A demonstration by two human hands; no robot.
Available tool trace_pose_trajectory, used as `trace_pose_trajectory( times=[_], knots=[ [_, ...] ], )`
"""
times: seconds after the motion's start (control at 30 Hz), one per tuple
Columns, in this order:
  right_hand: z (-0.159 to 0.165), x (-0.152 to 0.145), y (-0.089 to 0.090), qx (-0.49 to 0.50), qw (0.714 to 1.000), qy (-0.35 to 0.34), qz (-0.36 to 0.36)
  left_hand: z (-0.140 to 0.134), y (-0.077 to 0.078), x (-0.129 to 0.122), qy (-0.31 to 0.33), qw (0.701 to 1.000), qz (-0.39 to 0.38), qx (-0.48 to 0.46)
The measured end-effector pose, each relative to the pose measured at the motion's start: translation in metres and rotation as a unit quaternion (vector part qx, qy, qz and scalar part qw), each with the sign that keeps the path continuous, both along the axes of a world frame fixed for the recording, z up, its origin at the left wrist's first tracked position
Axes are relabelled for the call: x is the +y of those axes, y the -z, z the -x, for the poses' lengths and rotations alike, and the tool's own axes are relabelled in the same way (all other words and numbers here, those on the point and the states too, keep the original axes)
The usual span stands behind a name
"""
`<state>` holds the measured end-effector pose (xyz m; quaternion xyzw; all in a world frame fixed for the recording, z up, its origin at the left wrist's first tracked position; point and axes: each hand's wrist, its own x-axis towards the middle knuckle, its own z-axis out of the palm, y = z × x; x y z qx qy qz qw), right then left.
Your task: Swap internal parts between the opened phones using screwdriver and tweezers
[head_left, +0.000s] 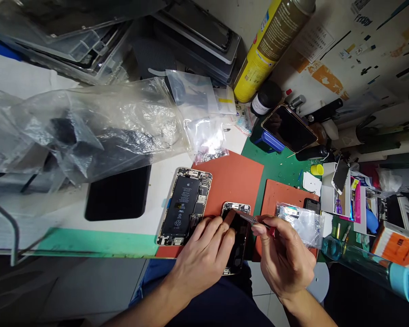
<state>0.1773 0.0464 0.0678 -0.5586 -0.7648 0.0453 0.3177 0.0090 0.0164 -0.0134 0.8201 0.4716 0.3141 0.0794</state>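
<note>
An opened smartphone [238,245] with bare parts at its top end lies at the mat's front edge, its lower end reaching past the edge. My left hand [207,245] lies over its left side, fingers bent and pressed on it, partly hiding it. Between the thumb and fingers of my right hand [286,254] is a slim screwdriver [247,218] with a ridged metal shaft. Its tip is at the phone's top end, close to my left fingertips; exact contact is too small to tell. Left of my left hand lies a second opened phone [186,204], its black battery showing.
A red-brown mat [238,172] lies under the phones. Clear plastic bags [122,127] and a black phone [117,195] are to the left. A yellow spray can [259,59] and a propped phone [289,127] stand behind. A small bag [300,225] and a bottle [361,263] are right.
</note>
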Motion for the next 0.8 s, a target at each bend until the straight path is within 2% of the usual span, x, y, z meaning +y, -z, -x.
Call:
trace_pose_trajectory(
  times=[0.3,0.53,0.67,0.8],
  knots=[
    [0.003,0.004,-0.006,-0.032,0.999,-0.018,-0.005,-0.001,0.000,0.000,-0.007,1.000,-0.004,0.010],
    [0.006,0.021,-0.019,-0.108,0.988,-0.105,-0.017,-0.001,0.003,-0.001,0.000,1.000,-0.009,0.001],
    [0.003,0.031,-0.021,-0.155,0.977,-0.148,0.019,-0.001,0.003,-0.001,0.000,1.000,-0.012,-0.003],
    [-0.003,0.037,-0.026,-0.142,0.965,-0.189,0.111,-0.001,0.004,-0.002,0.002,1.000,-0.021,0.005]
  ],
)
